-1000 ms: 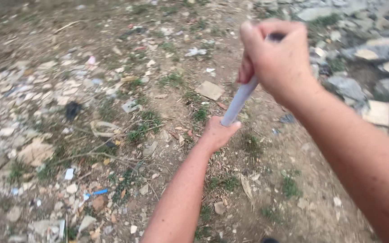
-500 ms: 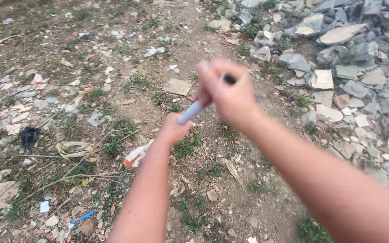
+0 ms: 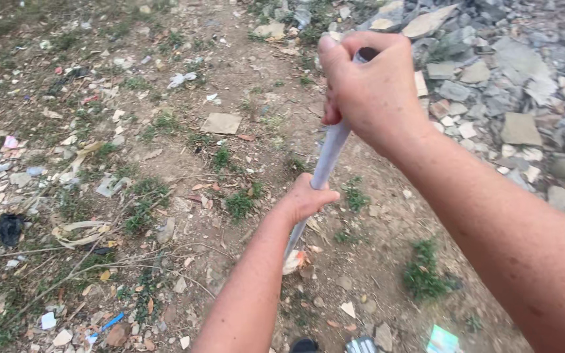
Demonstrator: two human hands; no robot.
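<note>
Over littered dirt ground (image 3: 184,216), both hands hold a pale grey pole (image 3: 330,153) slanting down to the soil. Right hand (image 3: 369,91) has its grip closed round the pole's top end; left hand (image 3: 307,199) grip is wrapped round it lower down. Grey rubble pile (image 3: 518,78) lies to the right, flat tile (image 3: 222,123) well left of pole.

Right hand (image 3: 374,91) gripping pole (image 3: 325,167) above left hand (image 3: 305,199), rubble pile (image 3: 511,72) lying right (litter left), flat slab (image 3: 222,123) lying beyond.
</note>
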